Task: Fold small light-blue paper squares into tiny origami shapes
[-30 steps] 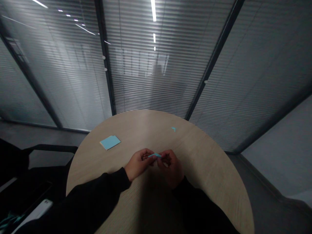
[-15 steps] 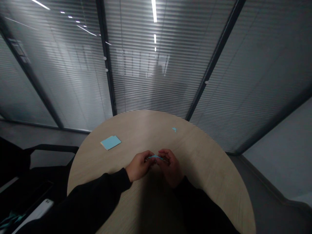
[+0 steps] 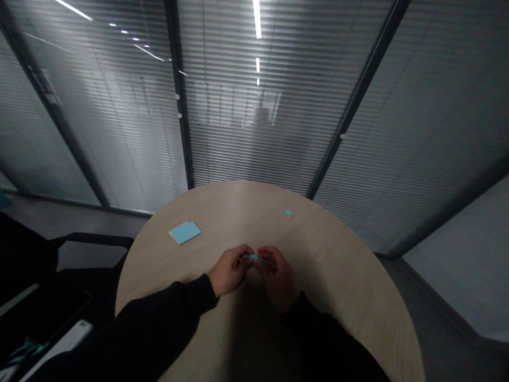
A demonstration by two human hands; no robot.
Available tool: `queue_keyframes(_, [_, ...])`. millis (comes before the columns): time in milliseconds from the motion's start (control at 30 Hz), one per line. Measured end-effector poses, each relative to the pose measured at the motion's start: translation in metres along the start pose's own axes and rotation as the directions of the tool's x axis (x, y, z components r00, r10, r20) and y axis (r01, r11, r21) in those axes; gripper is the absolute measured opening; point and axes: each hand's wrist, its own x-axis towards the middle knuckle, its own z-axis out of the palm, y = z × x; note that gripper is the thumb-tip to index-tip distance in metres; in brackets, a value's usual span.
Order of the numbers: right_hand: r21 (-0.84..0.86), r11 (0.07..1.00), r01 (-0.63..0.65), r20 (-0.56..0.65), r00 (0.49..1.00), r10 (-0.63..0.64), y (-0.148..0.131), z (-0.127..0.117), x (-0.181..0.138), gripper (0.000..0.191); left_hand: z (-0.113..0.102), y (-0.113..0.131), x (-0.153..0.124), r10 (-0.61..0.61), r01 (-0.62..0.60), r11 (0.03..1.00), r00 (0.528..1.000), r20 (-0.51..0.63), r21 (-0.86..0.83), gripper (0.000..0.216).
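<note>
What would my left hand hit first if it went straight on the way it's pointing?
Your left hand would meet the blue paper strip at its fingertips first, then your right hand, though depth is unclear here.

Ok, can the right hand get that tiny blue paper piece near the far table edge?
Probably yes: the right hand pinches a blue paper strip, but only bare tabletop separates it from the tiny blue paper piece.

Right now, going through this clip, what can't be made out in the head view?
- Blue paper strip: the left hand and right hand hide its ends, so its full shape is unclear.
- Blue scrap on the table: too small to read its shape.
- White object at lower left: cut off by the bottom edge, unidentifiable.
- Patch behind the blinds: blurred.
</note>
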Motion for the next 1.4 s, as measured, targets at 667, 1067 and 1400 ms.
queue_keyframes(667, [-0.155, 0.987, 0.042, 0.044, 0.998, -0.035, 0.000, -0.012, 0.008, 0.024, -0.006, 0.002, 0.001, -0.052, 0.047, 0.996, 0.997, -0.055, -0.080, 0.030])
queue_keyframes(1067, [0.129, 0.990, -0.060, 0.050, 0.997, 0.054, -0.002, -0.014, 0.005, 0.022, -0.006, 0.003, 0.002, -0.155, 0.168, 0.863, 0.986, 0.068, -0.476, 0.042])
queue_keyframes(1400, [0.138, 0.990, -0.034, 0.004, 0.999, 0.034, -0.004, -0.009, 0.001, 0.019, -0.006, 0.007, -0.003, -0.034, 0.020, 0.981, 0.997, -0.069, -0.192, 0.028])
